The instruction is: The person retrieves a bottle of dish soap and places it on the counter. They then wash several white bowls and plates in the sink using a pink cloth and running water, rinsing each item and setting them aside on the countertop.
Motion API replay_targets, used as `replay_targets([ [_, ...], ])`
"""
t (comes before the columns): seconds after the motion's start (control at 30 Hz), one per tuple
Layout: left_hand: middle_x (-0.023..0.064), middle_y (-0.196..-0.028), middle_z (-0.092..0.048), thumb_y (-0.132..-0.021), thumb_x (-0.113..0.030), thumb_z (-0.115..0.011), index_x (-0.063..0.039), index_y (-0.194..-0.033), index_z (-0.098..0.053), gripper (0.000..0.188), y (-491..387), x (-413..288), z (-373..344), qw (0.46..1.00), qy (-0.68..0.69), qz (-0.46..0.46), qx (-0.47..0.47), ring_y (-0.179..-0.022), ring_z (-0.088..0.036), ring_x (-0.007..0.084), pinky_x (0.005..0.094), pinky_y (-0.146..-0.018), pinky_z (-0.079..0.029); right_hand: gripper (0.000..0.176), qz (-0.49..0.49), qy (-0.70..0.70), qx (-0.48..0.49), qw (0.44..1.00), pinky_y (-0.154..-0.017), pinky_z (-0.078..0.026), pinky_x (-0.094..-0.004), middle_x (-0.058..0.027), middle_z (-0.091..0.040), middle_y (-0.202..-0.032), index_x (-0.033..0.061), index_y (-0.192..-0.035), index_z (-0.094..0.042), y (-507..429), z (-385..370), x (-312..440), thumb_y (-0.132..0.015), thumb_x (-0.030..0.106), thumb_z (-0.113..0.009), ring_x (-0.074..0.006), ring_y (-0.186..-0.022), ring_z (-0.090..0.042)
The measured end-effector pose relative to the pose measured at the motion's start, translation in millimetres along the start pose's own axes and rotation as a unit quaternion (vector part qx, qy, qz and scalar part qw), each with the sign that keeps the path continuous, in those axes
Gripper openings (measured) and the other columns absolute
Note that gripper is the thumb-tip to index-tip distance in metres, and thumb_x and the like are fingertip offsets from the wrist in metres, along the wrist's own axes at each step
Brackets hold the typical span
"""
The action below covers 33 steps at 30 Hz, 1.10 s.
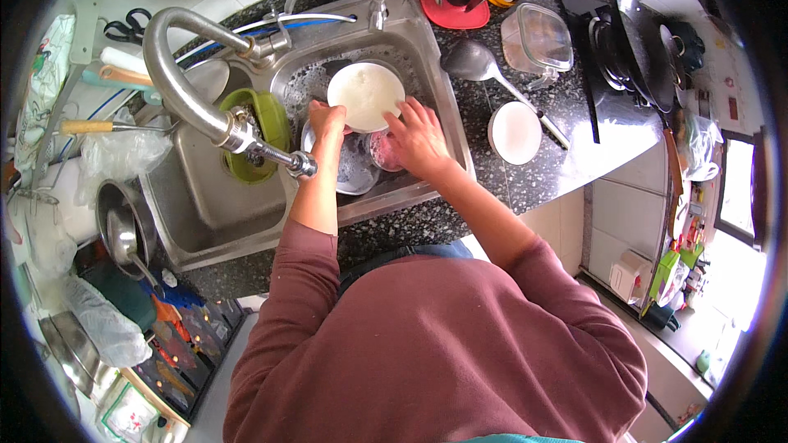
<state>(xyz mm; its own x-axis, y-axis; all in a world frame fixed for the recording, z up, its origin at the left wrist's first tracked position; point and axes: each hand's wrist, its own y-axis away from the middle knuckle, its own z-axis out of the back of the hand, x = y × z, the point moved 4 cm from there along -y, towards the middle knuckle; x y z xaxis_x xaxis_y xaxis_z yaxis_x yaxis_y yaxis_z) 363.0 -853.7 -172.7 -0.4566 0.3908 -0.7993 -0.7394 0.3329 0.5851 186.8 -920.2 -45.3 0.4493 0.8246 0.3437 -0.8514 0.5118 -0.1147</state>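
A white bowl (365, 96) is held tilted above the right basin of a steel double sink (452, 129), its inside facing up. My left hand (327, 123) grips its lower left rim. At the lower right rim, the fingers of my right hand (422, 138) are curled against the bowl. Below the hands, a round dish (357, 175) lies in the basin among suds. Next to it, partly covered by my right hand, is a pinkish foamy thing (385, 151); I cannot tell whether it is a bowl or a cloth. Foamy water (308, 80) surrounds the dishes.
A steel faucet (178, 83) arches over the left basin, where a green strainer basket (280, 126) sits. On the right counter are a metal spatula (471, 60), a white lid or dish (516, 133) and a clear container (535, 37). A pot with a ladle (126, 227) stands at the left.
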Motion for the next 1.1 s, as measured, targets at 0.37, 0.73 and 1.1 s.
replay_targets([
  [0.37,0.0152,-0.111,-0.045,-0.063,-0.009,-0.06,-0.003,-0.119,-0.034,0.062,28.6,14.6,-21.9,0.986,0.147,-0.063,-0.046,-0.099,-0.049,0.0236,0.0355,-0.085,-0.041,0.024,-0.118,-0.357,0.087,0.923,-0.083,-0.046,-0.0373,-0.0164,-0.063,-0.099,0.0054,-0.102,-0.062,-31.5,-120.1,-11.4,-0.08,0.012,-0.058,-0.0324,-0.093,-0.06],
  [0.73,0.0132,-0.105,-0.044,-0.068,-0.005,-0.061,-0.006,-0.112,-0.033,0.052,28.0,-12.9,-25.2,0.979,0.18,-0.1,-0.016,-0.094,-0.048,0.0213,0.0323,-0.083,-0.041,0.031,-0.112,0.102,0.32,0.935,-0.069,-0.052,-0.0416,-0.0188,-0.059,-0.099,0.0037,-0.104,-0.057,25.9,-122.0,-14.6,-0.08,0.022,-0.054,-0.0322,-0.09,-0.061],
  [1.1,0.0197,-0.112,-0.043,-0.081,-0.041,-0.063,-0.01,-0.13,-0.042,0.062,29.9,-33.3,-9.2,0.969,-0.067,-0.237,0.001,-0.103,-0.045,0.0306,0.0407,-0.09,-0.036,0.021,-0.141,-0.265,-0.112,0.947,-0.086,-0.042,-0.0377,-0.0195,-0.054,-0.096,-0.0033,-0.1,-0.05,-37.4,-108.4,-54.3,-0.082,0.005,-0.044,-0.0292,-0.095,-0.053],
])
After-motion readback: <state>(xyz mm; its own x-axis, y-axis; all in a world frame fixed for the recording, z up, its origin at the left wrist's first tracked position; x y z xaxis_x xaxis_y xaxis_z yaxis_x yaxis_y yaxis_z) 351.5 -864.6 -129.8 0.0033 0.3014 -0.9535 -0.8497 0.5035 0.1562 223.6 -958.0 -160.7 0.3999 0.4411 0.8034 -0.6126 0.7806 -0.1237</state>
